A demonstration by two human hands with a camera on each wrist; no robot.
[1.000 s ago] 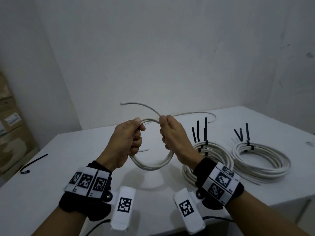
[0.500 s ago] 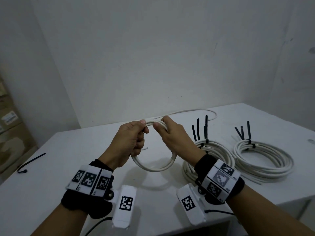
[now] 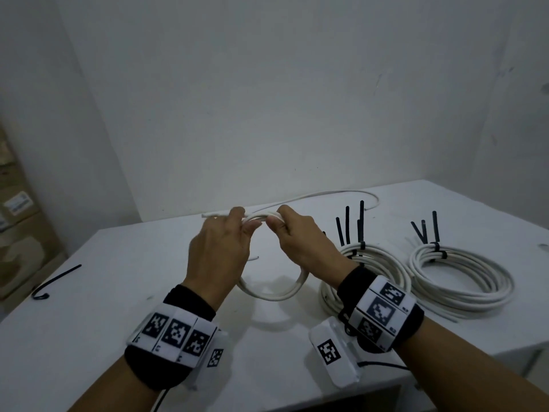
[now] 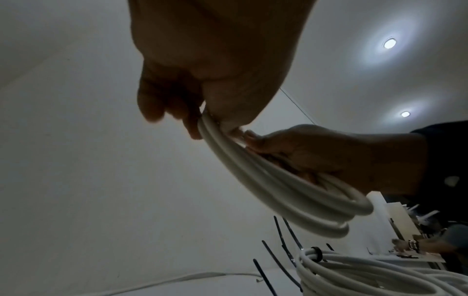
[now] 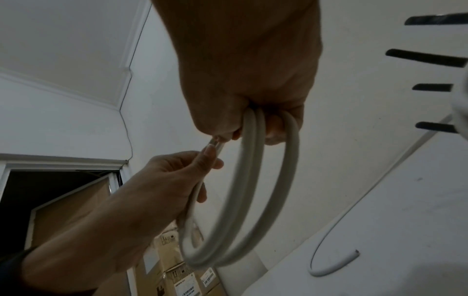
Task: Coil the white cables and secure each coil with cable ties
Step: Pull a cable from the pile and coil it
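A small coil of white cable (image 3: 271, 294) hangs above the white table (image 3: 113, 292), held at its top by both hands. My left hand (image 3: 221, 251) pinches the cable's top strands and loose end (image 3: 209, 215). My right hand (image 3: 300, 242) grips the top of the coil, fingers curled round its strands (image 5: 255, 128). The left wrist view shows the coil (image 4: 286, 192) running from my left hand (image 4: 202, 100) under my right hand (image 4: 316, 156). In the right wrist view my left hand (image 5: 162, 180) pinches a strand of the coil (image 5: 228, 230).
Two tied cable coils lie at the right: one (image 3: 383, 263) just beside my right wrist, one (image 3: 463, 278) further right, both with black cable ties (image 3: 361, 224) sticking up. A loose white cable (image 3: 341, 194) curves along the table's back. A loose black tie (image 3: 56, 281) lies far left. Cardboard boxes (image 3: 20, 209) stand left.
The cable's loose end has been brought down from above the hands onto the top of the coil. My left hand has shifted its hold there; the right hand keeps its grip.
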